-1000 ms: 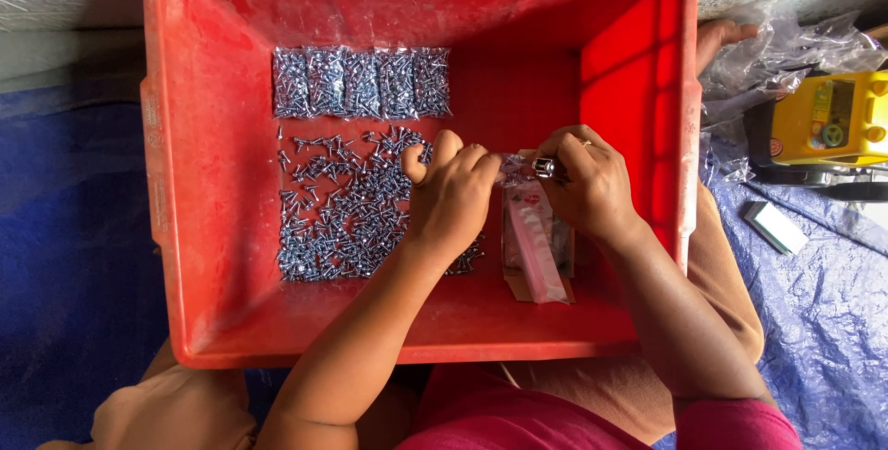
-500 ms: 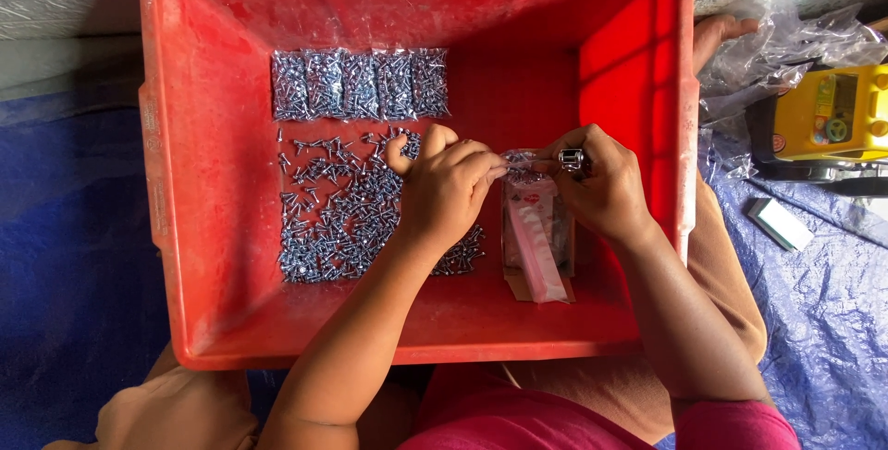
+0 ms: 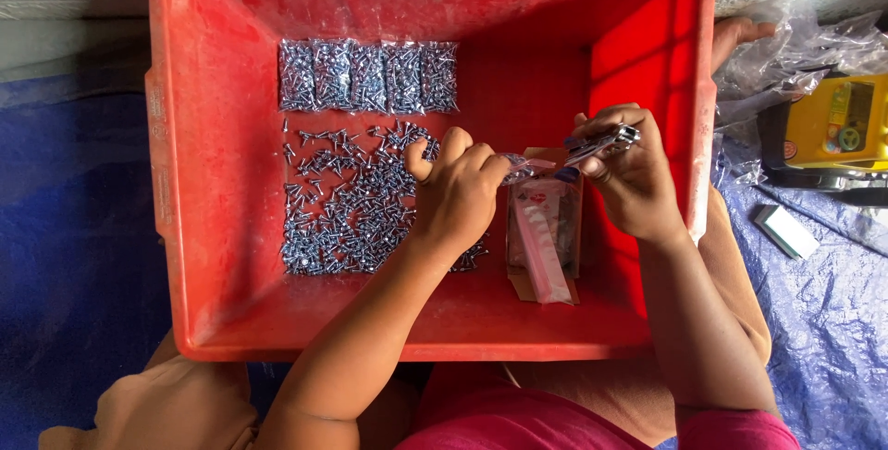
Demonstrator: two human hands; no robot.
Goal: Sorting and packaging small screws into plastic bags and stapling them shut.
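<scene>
My left hand [image 3: 455, 193] hovers over a heap of loose silver screws [image 3: 351, 200] in a red plastic tub [image 3: 213, 163], pinching the end of a small clear plastic bag [image 3: 520, 169]. My right hand [image 3: 624, 177] grips a small bundle of screws [image 3: 601, 143] at the bag's other end. A row of several filled screw packets [image 3: 368, 75] lies farther back in the tub. Below my hands stands an open box of clear bags [image 3: 544, 233].
A yellow device [image 3: 832, 131] and crumpled clear plastic [image 3: 795, 52] lie right of the tub on a blue tarp [image 3: 823, 320]. A small white box [image 3: 784, 231] sits on the tarp. My foot [image 3: 735, 34] shows beyond the tub's right wall.
My hands have drawn apart. The right hand has moved right and up with the screws, and the small bag now stretches between both hands.
</scene>
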